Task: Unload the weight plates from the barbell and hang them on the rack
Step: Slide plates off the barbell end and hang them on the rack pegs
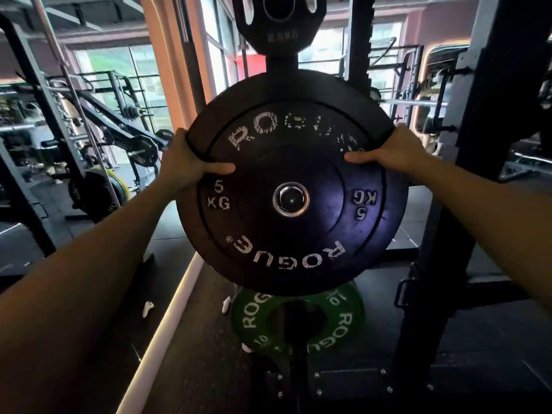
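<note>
Black 5 KG Rogue plate (291, 186), worn white lettering, sat on rack peg (291, 199) at centre. Left hand (186, 162) & right hand (394, 152) gripped its upper rim, thumbs on face. Green 10 plate (337, 321) hung below; dark rubber floor (194, 339), windows far left.

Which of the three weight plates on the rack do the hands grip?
The black plate marked 5 KG, in the middle, gripped at its rim by both hands; the green plate hangs below, another black one above.

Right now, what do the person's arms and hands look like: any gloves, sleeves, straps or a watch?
Both forearms are bare all the way to the frame's edge: no sleeves show. The left hand and the right hand wear no gloves, and no wrist straps, watch or rings can be seen. Only the thumbs and backs of the hands show; the fingers are hidden.
</note>
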`<state>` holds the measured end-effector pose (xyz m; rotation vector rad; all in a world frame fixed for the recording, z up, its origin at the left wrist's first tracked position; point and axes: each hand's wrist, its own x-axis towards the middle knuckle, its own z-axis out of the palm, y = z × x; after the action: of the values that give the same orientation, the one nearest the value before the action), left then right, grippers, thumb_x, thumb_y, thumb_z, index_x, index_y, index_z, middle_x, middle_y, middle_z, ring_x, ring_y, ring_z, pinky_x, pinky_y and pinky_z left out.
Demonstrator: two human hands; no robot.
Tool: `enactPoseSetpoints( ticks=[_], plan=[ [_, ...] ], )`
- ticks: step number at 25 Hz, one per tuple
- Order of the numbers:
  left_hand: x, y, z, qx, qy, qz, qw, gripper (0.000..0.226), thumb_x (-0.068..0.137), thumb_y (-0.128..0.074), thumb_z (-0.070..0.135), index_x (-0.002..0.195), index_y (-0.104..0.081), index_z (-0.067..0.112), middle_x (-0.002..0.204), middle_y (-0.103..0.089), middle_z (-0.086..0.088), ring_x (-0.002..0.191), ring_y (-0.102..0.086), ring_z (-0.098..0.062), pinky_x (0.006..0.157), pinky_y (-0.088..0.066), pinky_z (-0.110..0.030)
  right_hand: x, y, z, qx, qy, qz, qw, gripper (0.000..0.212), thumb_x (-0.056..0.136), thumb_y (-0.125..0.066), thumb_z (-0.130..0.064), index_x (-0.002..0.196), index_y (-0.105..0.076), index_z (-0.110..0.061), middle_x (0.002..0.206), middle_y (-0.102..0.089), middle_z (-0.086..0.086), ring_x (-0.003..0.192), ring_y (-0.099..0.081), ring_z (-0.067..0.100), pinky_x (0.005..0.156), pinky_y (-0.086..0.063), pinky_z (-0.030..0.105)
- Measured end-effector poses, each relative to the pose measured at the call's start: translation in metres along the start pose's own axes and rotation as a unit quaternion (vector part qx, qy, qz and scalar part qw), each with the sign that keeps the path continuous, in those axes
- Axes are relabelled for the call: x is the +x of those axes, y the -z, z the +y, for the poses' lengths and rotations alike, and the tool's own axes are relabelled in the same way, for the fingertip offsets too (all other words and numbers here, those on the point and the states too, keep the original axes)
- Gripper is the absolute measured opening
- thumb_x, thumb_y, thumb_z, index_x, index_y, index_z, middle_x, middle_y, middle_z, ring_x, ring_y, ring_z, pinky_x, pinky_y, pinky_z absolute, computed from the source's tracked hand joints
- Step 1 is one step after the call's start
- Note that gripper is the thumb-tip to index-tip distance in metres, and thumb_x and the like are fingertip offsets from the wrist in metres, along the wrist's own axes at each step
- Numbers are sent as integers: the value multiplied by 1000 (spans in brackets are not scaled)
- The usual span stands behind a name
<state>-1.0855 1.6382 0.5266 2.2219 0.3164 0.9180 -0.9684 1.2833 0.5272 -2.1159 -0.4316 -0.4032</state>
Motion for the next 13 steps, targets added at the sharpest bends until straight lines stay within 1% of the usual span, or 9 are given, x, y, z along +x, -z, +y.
enactPoseSetpoints(
  ticks=[1, 2, 5, 6, 8, 11, 13],
  plan=[
    [8, -4, -2, -2, -2, 5, 1000, 99, 44, -96, 45, 123, -48, 11, 112, -56, 7, 100, -51, -12, 80, -41, -32, 8, -5, 3, 6, 2, 7, 1000, 78, 45, -90, -52, 113, -67, -21, 103, -66, -6, 95, -60, 8, 79, -43, 22],
    [15, -9, -3, 0, -5, 10, 1000, 97, 47, -96, 40, 125, -46, 11, 111, -53, 7, 99, -48, -12, 81, -38, -30, 16, -10, 8, 10, -2, 16, 1000, 85, 42, -90, -56, 116, -65, -21, 107, -67, -6, 98, -61, 8, 81, -45, 23],
    [37, -27, -11, -11, -1, 17, 1000, 97, 49, -96, 36, 127, -43, 11, 112, -52, 8, 101, -47, -11, 82, -37, -28, 44, -23, 26, 13, -25, 51, 998, 120, 21, -81, -77, 121, -59, -15, 115, -66, -1, 106, -63, 15, 92, -52, 34],
    [43, -32, -15, -19, -5, 13, 1000, 98, 49, -96, 35, 127, -42, 12, 112, -53, 8, 102, -48, -12, 83, -37, -28, 56, -28, 34, 9, -32, 54, 998, 127, 16, -78, -81, 122, -58, -14, 116, -66, 0, 107, -63, 16, 93, -52, 36],
    [57, -42, -19, -26, -8, 17, 999, 100, 49, -96, 32, 128, -40, 11, 115, -54, 6, 106, -50, -14, 84, -39, -29, 75, -38, 41, 1, -32, 62, 998, 133, 15, -77, -82, 125, -55, -11, 120, -65, 2, 110, -62, 18, 95, -52, 37],
    [82, -60, -24, -9, -9, 27, 1000, 105, 51, -96, 27, 133, -34, 5, 129, -54, -6, 120, -50, -24, 87, -39, -31, 98, -52, 45, 9, -38, 69, 997, 131, 23, -83, -74, 128, -47, -6, 125, -61, 6, 115, -58, 21, 98, -49, 37],
    [96, -70, -28, 5, -8, 34, 999, 107, 52, -96, 26, 136, -32, 4, 133, -52, -11, 126, -48, -29, 89, -38, -33, 113, -60, 51, 3, -32, 73, 997, 137, 17, -78, -80, 128, -48, -5, 123, -62, 8, 114, -60, 22, 96, -50, 38]
  ],
)
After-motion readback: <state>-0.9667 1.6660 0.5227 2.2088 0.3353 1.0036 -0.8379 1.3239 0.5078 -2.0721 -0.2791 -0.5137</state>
